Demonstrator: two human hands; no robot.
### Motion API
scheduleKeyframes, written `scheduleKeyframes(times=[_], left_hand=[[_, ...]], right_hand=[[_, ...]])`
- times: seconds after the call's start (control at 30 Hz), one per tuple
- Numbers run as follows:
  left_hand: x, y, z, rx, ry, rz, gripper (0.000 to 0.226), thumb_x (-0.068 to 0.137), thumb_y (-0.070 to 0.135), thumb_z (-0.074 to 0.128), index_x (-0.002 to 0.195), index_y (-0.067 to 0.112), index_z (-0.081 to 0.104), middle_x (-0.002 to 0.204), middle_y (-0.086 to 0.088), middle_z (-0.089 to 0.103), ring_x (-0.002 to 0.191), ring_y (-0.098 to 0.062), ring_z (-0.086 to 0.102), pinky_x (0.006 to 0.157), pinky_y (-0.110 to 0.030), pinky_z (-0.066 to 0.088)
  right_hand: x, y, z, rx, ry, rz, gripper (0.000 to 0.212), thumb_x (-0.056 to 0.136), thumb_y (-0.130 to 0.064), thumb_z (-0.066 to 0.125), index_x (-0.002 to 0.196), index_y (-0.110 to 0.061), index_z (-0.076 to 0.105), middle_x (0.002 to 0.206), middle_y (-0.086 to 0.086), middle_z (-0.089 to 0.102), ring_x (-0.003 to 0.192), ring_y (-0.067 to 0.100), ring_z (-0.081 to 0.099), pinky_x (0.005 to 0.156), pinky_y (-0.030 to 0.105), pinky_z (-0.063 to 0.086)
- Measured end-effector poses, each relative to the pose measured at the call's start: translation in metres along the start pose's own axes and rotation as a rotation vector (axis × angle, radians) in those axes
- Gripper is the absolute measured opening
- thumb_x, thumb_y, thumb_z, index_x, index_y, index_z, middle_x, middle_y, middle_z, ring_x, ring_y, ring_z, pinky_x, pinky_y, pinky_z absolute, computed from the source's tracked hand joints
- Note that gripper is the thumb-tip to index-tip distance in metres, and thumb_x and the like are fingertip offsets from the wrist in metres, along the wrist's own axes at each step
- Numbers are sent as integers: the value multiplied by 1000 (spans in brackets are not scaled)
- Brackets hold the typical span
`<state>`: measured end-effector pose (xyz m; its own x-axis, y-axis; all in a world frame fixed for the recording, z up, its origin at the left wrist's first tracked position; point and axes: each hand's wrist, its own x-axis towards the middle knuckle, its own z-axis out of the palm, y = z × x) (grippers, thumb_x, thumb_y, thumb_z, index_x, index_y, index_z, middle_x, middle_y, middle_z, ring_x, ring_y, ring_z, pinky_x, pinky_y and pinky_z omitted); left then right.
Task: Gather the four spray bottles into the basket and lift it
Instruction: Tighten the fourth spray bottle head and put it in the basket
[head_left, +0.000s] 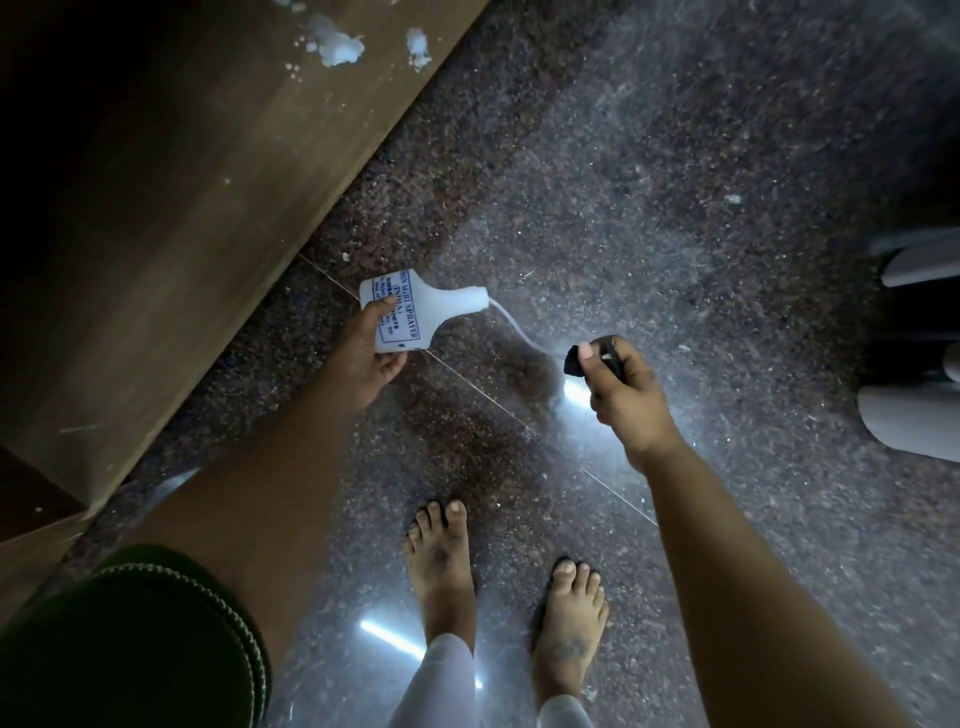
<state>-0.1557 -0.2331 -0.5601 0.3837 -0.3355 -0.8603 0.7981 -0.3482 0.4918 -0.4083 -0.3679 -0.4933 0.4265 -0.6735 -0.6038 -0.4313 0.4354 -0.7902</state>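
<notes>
Left hand (371, 353) wrapped round a white translucent plastic spray bottle body with blue printed label (397, 312), held on its side in the air above the dark speckled polished stone floor (675, 182), neck pointing right. Right hand (621, 387) closed on the black plastic trigger spray head (592, 358), thumb on top. Head is off the bottle: the thin clear dip tube (519, 330) spans the gap between them, and I can't tell if its tip is inside the neck or not.

Step, as I read it: reassembling this bottle before it goes anywhere. Gathering hasn't got far for this one. No basket in view, no other spray bottles I can identify; grey-white shapes at right edge are too cropped to call.

Next move needs: feed tube fully into neck, seat head, twist it tight with the right while the left keeps the body from turning. Then find the basket. Brown wooden furniture panel (182, 182) close on my left, so little elbow room there.
</notes>
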Motion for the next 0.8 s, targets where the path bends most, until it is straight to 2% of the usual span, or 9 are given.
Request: scheduleKeyframes(times=[0.1,0.17,0.27,0.33,0.43,0.53,0.6,0.67,0.8], left_hand=[[-4,2,-8,15,-18,-18,16,87,35,59,99,26,63,91,6,65,77,-10,56,60,-21,37],[-7,0,-10,47,-32,-23,14,88,34,58,98,25,64,89,5,65,75,-10,56,61,-23,37],[-12,-8,-4,54,-53,-35,14,89,31,56,98,24,64,92,3,67,81,-14,59,71,-27,45],[-16,-13,2,5,-75,-40,18,90,32,55,102,22,64,97,0,68,88,-17,62,80,-32,50],[-20,-20,14,-37,-102,-55,33,90,33,54,119,17,60,110,-6,65,101,-23,60,87,-37,51],[-26,-26,28,-90,-161,-60,45,83,35,59,123,14,58,117,-9,63,106,-26,59,80,-36,54],[-30,-25,35,-124,-175,-59,53,75,38,61,122,14,59,117,-9,63,104,-26,60,76,-35,55],[-32,-25,39,-138,-171,-66,57,70,40,62,120,14,59,114,-10,64,101,-25,60,71,-34,56],[-31,-23,44,-148,-162,-71,51,71,39,63,116,15,61,111,-10,64,106,-29,57,83,-41,53]], right_hand=[[6,-1,-17,19,-28,71,15,85,-34,68,91,-29,55,77,-6,67,43,4,33,41,14,33],[11,-1,-21,29,-42,111,25,79,-43,71,95,-26,61,76,-2,62,43,5,32,39,14,31],[21,-3,-12,79,-43,127,28,78,-45,70,81,-18,65,66,1,46,42,7,31,37,16,28],[26,-3,-2,48,15,125,21,82,-41,69,76,-22,65,68,1,50,45,8,36,40,16,32],[33,-1,9,-29,4,104,21,82,-39,69,87,-18,67,78,3,60,57,11,49,49,18,40],[39,-1,20,9,-67,100,13,83,-24,71,90,-14,68,80,0,67,64,5,65,57,11,48],[43,-1,20,124,-89,105,6,83,-11,70,87,-12,67,78,2,67,62,6,68,62,13,53],[45,-3,16,165,-126,90,13,80,-1,70,85,-12,67,77,3,68,65,10,69,66,16,55],[48,-8,11,87,-197,27,24,75,5,72,90,-13,69,81,-3,72,76,8,67,75,17,54]])
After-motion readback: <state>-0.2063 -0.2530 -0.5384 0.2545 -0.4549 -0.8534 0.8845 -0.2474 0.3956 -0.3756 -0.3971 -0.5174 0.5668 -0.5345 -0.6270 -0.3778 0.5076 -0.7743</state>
